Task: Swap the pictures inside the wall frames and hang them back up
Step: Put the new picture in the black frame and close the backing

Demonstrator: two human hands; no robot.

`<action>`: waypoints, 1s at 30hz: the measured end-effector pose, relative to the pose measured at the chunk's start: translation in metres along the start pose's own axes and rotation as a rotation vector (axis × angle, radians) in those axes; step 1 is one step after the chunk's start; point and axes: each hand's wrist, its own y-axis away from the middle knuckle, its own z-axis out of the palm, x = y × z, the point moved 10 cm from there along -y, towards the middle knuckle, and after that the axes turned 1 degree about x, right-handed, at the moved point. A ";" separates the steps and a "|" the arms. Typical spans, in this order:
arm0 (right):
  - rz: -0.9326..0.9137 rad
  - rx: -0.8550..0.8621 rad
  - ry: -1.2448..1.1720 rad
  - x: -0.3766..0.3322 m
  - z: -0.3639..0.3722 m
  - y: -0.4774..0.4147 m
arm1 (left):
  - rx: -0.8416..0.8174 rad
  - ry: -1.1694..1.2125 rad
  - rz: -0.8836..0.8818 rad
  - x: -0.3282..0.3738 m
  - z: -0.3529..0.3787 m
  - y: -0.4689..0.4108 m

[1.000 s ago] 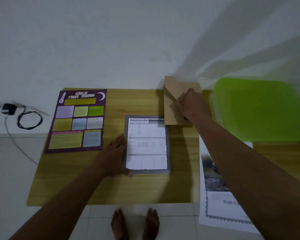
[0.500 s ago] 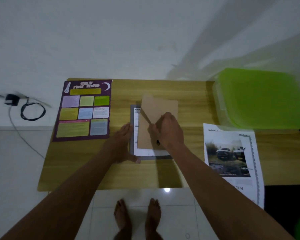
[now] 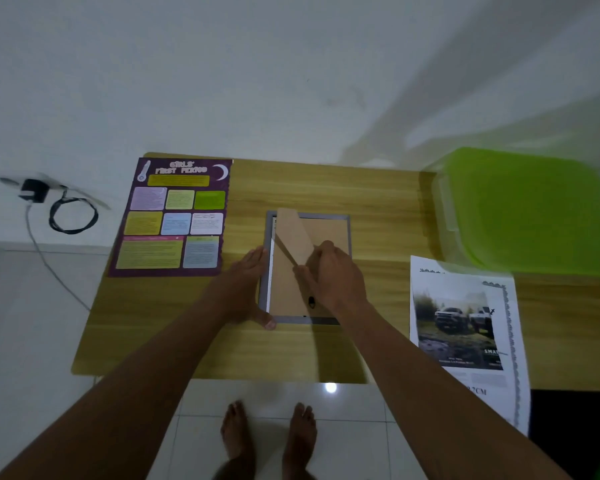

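A grey picture frame (image 3: 263, 292) lies face down in the middle of the wooden table (image 3: 378, 209). A brown backing board (image 3: 284, 285) with its stand flap (image 3: 291, 233) sits inside the frame, covering the white specification sheet; only a sliver of that sheet shows at the left edge. My right hand (image 3: 333, 275) rests on the board with fingers curled at the flap. My left hand (image 3: 246, 289) lies against the frame's left side, thumb at its near corner. A purple poster (image 3: 177, 216) lies to the left, a truck print (image 3: 461, 327) to the right.
A green plastic lid or bin (image 3: 530, 209) takes up the table's far right. A black adapter with a coiled cable (image 3: 66, 213) hangs on the white wall at the left. My bare feet (image 3: 267, 438) stand on white floor tiles below the table's near edge.
My right hand has carried the brown backing board from the table's far side down onto the frame, and it now lies inside it over the specification sheet. My left hand stayed at the frame.
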 end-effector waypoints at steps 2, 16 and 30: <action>-0.006 0.005 0.010 -0.001 -0.001 0.001 | 0.008 -0.002 -0.001 0.000 0.000 0.000; -0.056 0.037 0.118 -0.021 0.001 0.001 | 0.011 0.008 0.008 -0.006 0.002 -0.001; -0.249 -0.087 0.311 -0.025 0.025 -0.008 | 0.011 0.012 0.022 -0.007 0.003 0.000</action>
